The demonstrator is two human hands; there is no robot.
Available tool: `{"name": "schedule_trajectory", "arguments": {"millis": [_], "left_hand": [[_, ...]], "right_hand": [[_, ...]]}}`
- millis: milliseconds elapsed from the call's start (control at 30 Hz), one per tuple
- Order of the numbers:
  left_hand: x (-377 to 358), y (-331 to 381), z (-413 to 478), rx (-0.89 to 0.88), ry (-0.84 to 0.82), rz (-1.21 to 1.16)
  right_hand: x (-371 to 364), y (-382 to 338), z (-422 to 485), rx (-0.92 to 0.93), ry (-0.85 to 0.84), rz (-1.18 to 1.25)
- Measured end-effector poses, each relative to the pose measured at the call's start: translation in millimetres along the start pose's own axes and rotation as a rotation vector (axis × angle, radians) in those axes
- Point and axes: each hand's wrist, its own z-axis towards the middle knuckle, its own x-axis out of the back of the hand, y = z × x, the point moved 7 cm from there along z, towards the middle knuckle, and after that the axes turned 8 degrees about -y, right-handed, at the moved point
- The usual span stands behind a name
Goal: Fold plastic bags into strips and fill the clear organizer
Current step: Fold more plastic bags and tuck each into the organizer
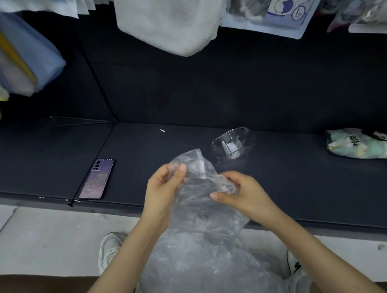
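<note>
A crumpled clear plastic bag [196, 203] hangs in front of me, its lower part draped down over a heap of more clear plastic [205, 268] on my lap. My left hand [165, 186] pinches the bag's upper left edge between thumb and fingers. My right hand [240, 195] grips the bag's right side, thumb pointing left across the film. Behind the hands, a clear plastic organizer [233, 145] stands on the dark shelf [299, 175] with a few pale folded pieces inside it.
A purple phone [97, 179] lies face down at the shelf's left front. A printed packet [361, 143] rests at the far right. A white towel [168, 22], blue cloth [24, 53] and packaged goods hang above. My white shoes [109, 248] stand on the pale floor.
</note>
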Motion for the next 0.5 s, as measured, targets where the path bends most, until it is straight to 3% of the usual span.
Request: {"name": "schedule_trajectory", "arguments": {"millis": [100, 200, 367, 500], "left_hand": [[20, -2, 0, 0.006, 0.164, -0.070], [35, -4, 3, 0.033, 0.174, -0.086], [33, -3, 10, 0.202, -0.151, -0.071], [18, 12, 8, 0.240, -0.401, 0.085]], "right_hand": [[6, 5, -3, 0.043, 0.065, -0.023], [11, 4, -4, 0.060, 0.081, -0.008], [9, -10, -1, 0.066, -0.130, -0.060], [3, -15, 3, 0.051, -0.310, -0.189]]}}
